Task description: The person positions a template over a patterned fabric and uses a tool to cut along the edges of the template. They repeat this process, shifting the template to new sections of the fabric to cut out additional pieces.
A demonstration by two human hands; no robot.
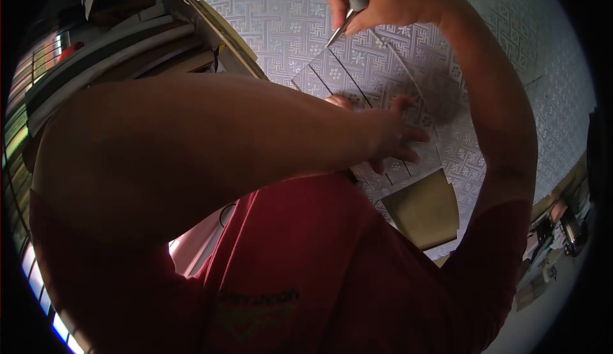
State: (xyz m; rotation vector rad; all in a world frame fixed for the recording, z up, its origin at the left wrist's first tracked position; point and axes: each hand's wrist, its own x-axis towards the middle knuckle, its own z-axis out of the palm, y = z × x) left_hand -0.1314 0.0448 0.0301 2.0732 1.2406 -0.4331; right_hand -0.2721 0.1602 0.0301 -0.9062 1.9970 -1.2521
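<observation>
My right hand (383, 0) is closed around a slim pointed tool (350, 19) with a rounded grey end. The metal tip meets the patterned surface at the upper end of a dark line. My left hand (396, 132), fingers spread, lies over a thin, seemingly transparent sheet (399, 89) with several dark straight lines. Beyond my left forearm a bit of skin shows, possibly a fingertip; whose it is I cannot tell. A brown flat piece (423, 210) lies below my left hand, close to my body.
The silvery patterned covering (274, 15) spreads under both hands. A wooden edge strip (220, 25) borders it at the upper left, with stacked boards (115, 67) beyond. Assorted small items (562, 229) lie at the far right.
</observation>
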